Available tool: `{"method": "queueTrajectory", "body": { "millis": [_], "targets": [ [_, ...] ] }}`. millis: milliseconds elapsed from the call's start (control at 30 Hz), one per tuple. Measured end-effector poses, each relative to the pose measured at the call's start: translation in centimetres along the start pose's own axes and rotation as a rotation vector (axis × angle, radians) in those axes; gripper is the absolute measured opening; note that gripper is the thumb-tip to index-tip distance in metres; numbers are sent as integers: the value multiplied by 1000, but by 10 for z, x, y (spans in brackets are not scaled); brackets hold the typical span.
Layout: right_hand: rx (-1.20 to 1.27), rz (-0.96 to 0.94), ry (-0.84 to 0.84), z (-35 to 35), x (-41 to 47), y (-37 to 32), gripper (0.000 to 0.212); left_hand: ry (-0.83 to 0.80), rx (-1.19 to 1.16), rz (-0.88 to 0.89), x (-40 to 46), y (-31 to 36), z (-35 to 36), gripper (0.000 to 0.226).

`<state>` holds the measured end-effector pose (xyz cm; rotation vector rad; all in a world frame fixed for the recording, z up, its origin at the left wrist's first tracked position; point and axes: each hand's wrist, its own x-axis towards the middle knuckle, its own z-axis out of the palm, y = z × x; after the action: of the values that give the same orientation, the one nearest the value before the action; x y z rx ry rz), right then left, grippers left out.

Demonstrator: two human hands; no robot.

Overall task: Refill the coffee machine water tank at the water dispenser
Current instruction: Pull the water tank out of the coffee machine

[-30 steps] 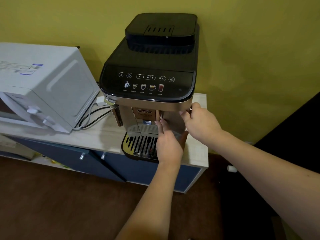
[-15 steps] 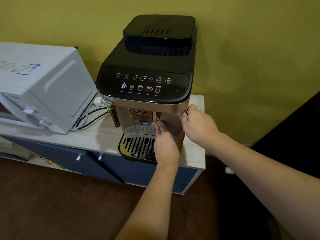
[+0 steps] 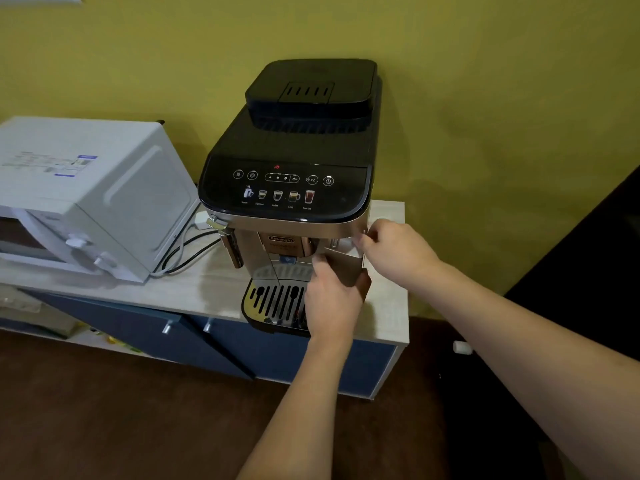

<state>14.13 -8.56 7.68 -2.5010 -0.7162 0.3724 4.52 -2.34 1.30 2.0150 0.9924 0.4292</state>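
A black and bronze coffee machine point(image 3: 291, 150) stands on a light wooden cabinet top point(image 3: 388, 306). Its water tank point(image 3: 343, 265) forms the front right panel and sticks out a little from the body. My left hand point(image 3: 329, 299) grips the tank's lower front, over the drip tray point(image 3: 273, 299). My right hand point(image 3: 394, 251) holds the tank's upper right corner with pinched fingers. A small red symbol point(image 3: 276, 167) glows on the control panel. No water dispenser is in view.
A white microwave point(image 3: 79, 195) sits left of the machine, with cables point(image 3: 183, 258) between them. The cabinet has blue doors point(image 3: 145, 337) and ends just right of the machine. A yellow wall is behind, brown floor below, a dark object point(image 3: 606, 258) at the right.
The tank front has come forward out of the machine and a red symbol has lit on the panel. Both hands stayed on the tank.
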Motion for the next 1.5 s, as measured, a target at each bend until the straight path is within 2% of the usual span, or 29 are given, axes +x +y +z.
{"method": "queueTrajectory", "body": {
  "millis": [100,200,300,367,533,600,633,733,833,900,1000,1067,1233,1400,1500],
  "targets": [
    [-68,-31,14,-11,1,-3,29,-5,28,-30,-9,-7,-3,56],
    [-14,8,-12,-7,2,-2,26,-16,62,-41,-19,-10,-6,56],
    [50,56,2,1,4,-4,23,64,62,12,-16,4,-8,66],
    [34,74,4,3,6,-6,22,112,51,56,-13,16,-12,65],
    [136,81,-24,-5,7,-3,27,109,87,68,-21,16,-24,62],
    [191,96,-32,-9,8,-1,43,104,51,72,-34,8,-29,60],
    [206,99,-33,-9,9,0,43,99,48,74,-42,3,-32,58],
    [234,119,-37,-3,10,2,30,55,92,84,-51,-1,-40,56],
    [254,131,-18,1,8,1,26,37,180,96,-35,11,-37,66],
    [264,134,-11,1,7,0,30,12,200,89,-28,21,-34,72],
    [299,164,10,-1,6,-1,54,-7,205,74,-29,20,-38,66],
    [305,171,14,-2,5,-2,59,-13,231,60,-38,15,-43,64],
    [331,176,2,1,4,-2,30,-37,333,84,-60,11,-51,52],
    [321,180,-20,-2,0,-5,33,-61,325,85,-36,28,-47,47],
    [404,190,-58,-3,0,-8,18,-50,296,79,-36,27,-48,43]
  ]
}}
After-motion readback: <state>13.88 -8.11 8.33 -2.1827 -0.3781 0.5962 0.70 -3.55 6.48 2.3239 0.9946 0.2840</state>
